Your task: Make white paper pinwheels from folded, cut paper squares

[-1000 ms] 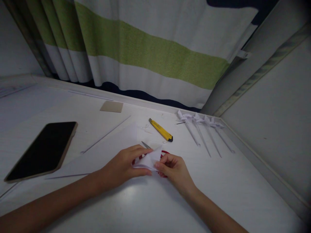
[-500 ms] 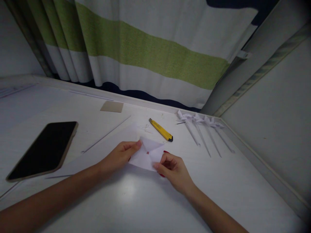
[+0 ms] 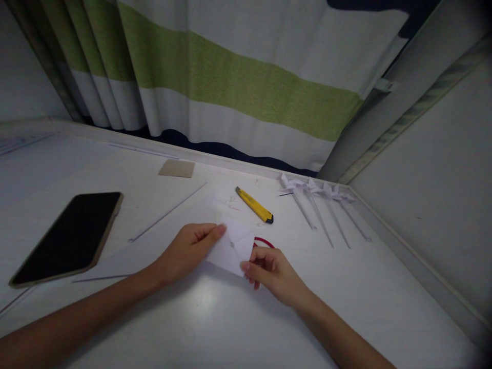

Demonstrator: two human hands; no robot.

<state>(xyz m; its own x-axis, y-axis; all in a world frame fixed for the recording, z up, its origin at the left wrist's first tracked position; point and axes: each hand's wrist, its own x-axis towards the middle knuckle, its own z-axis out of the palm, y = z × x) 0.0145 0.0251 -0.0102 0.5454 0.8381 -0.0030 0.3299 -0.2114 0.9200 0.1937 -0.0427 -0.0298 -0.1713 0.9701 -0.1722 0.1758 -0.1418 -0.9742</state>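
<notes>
A square of white paper [image 3: 230, 251] with slits running in from its corners and a small hole near its middle is held up between both hands. My left hand [image 3: 194, 243] pinches its left edge, thumb on top. My right hand [image 3: 269, 269] grips the lower right corner between thumb and fingers. Partly hidden behind the right hand lies a red looped thing [image 3: 265, 241], perhaps scissors handles. Beyond the paper rests a yellow box cutter [image 3: 254, 205]. A larger white sheet [image 3: 126, 259] lies under my left forearm.
A dark-screened tablet or phone [image 3: 69, 238] lies at left. Several paper pinwheels on sticks [image 3: 315, 205] line the back right. A thin rolled paper stick [image 3: 169, 211] and a beige card [image 3: 177, 168] lie near the back, before a striped curtain [image 3: 230, 66].
The paper has tilted, its right corner lowered along with my right hand. More of the red loop shows behind that hand, and the red no longer shows through the paper's hole.
</notes>
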